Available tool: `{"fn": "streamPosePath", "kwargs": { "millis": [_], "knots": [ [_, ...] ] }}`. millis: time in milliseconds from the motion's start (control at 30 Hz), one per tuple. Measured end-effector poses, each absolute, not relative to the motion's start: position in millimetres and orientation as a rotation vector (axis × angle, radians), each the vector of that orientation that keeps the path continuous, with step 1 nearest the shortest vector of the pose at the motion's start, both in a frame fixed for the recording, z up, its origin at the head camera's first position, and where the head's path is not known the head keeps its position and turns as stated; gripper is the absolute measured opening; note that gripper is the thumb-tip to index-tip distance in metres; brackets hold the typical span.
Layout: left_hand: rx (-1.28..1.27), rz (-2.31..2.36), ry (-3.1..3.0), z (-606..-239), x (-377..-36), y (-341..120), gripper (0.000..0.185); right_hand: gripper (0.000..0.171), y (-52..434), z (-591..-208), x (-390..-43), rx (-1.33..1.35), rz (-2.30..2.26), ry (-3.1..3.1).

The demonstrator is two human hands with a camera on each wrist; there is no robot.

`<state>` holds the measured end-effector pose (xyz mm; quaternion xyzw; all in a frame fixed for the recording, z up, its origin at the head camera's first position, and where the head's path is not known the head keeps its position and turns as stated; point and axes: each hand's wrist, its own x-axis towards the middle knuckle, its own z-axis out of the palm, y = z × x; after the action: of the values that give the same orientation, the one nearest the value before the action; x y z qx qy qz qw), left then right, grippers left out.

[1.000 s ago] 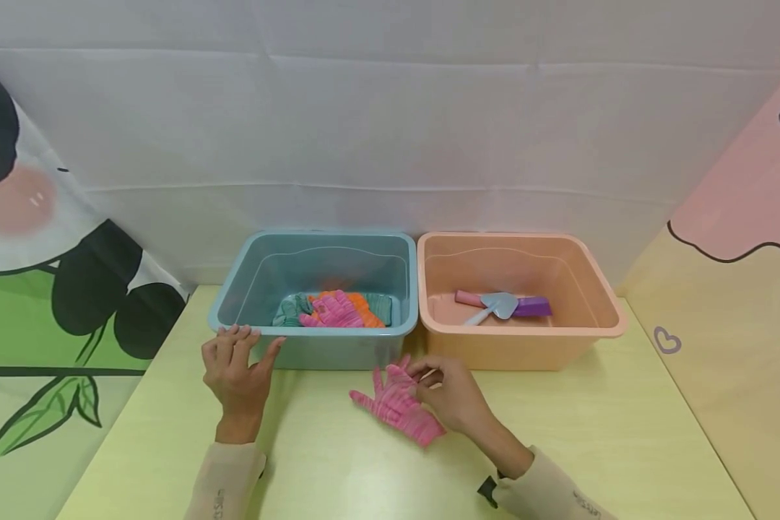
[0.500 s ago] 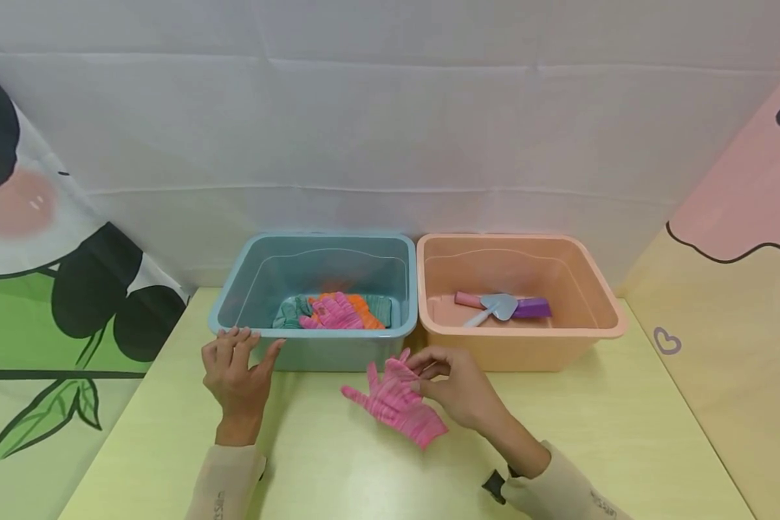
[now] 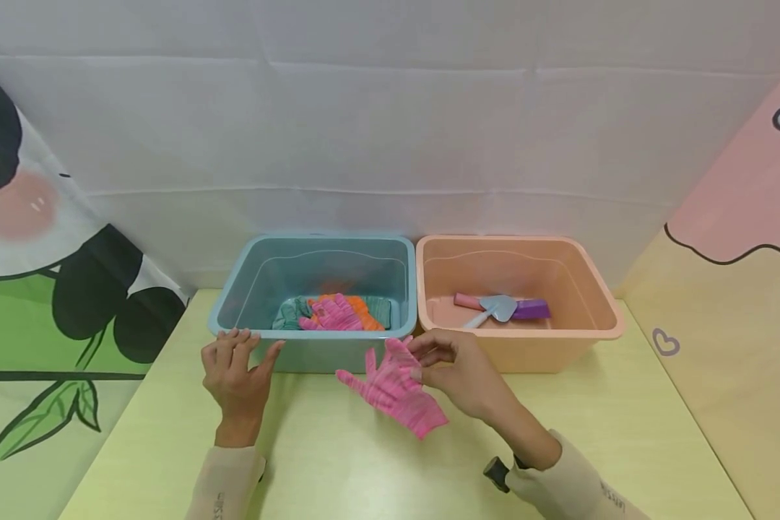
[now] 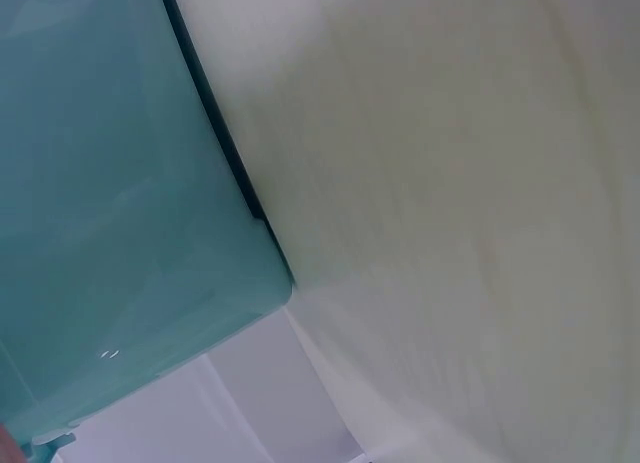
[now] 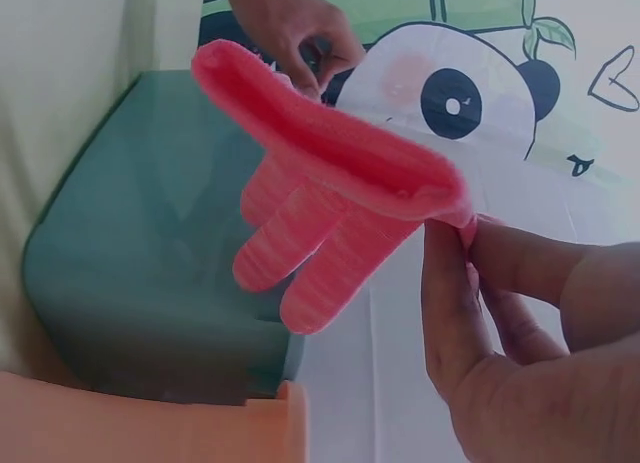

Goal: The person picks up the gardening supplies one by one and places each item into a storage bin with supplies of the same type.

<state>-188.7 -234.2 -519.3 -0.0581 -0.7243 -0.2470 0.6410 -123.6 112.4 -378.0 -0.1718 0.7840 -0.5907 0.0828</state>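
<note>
My right hand [image 3: 471,372] pinches a pink knitted glove [image 3: 399,386] between thumb and fingertips, in front of where the two bins meet. In the right wrist view the glove [image 5: 330,173] hangs with its cuff opening toward the camera, and my right hand [image 5: 540,323] pinches its edge. My left hand [image 3: 239,375] grips the near rim of the blue bin [image 3: 312,335] at its left end, fingers hooked over the edge. Inside that bin lie another pink glove [image 3: 338,312], an orange glove [image 3: 367,314] and green gloves [image 3: 290,312].
Right beside the blue bin stands an orange bin [image 3: 526,333]. It holds a light blue toy trowel [image 3: 499,307] and a purple scoop [image 3: 531,309] with a pink handle. Both bins stand on a pale yellow table [image 3: 338,469], with a white cloth [image 3: 390,130] behind.
My right hand has lifted the pink glove up from the table, toward the bins and slightly left. The left hand stays at the blue bin's rim.
</note>
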Motion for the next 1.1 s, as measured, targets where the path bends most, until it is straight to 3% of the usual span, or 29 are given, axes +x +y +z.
{"fn": "streamPosePath", "kwargs": {
  "millis": [1100],
  "knots": [
    [-0.146, -0.569, -1.612, -525, -193, -234, 0.066, 0.027, 88, -318, -161, -0.628, -1.712, 2.435]
  ]
}}
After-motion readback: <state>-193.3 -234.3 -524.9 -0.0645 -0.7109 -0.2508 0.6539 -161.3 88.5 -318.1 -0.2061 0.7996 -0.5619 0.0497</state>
